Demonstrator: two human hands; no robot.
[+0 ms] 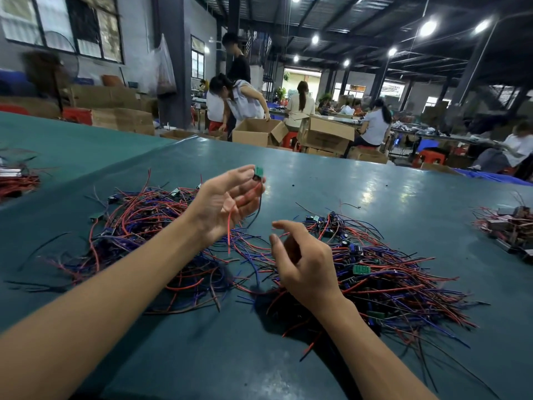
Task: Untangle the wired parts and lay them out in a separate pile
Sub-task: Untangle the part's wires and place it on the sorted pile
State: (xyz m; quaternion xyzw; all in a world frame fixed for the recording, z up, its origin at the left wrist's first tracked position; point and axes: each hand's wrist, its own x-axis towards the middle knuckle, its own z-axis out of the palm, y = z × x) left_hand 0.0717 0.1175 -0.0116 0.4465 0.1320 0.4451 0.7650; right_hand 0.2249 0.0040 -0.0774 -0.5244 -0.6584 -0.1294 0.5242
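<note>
My left hand (pixel 227 202) is raised above the table, palm towards me, and pinches a small green circuit board (pixel 258 171) at its fingertips. Red and black wires hang from that board past the palm. My right hand (pixel 300 255) hovers lower and to the right with fingers loosely curled, and holds nothing that I can see. A tangled heap of red, blue and black wired parts (pixel 150 226) lies at the left. A second heap of wired parts (pixel 383 269) lies at the right, under and beyond my right hand.
The teal table (pixel 331 180) stretches ahead. A smaller bundle of red wires (pixel 17 183) lies at the left edge, another cluster of parts (pixel 510 226) at the right edge. Beyond the table are cardboard boxes (pixel 256 132) and several seated or bending workers.
</note>
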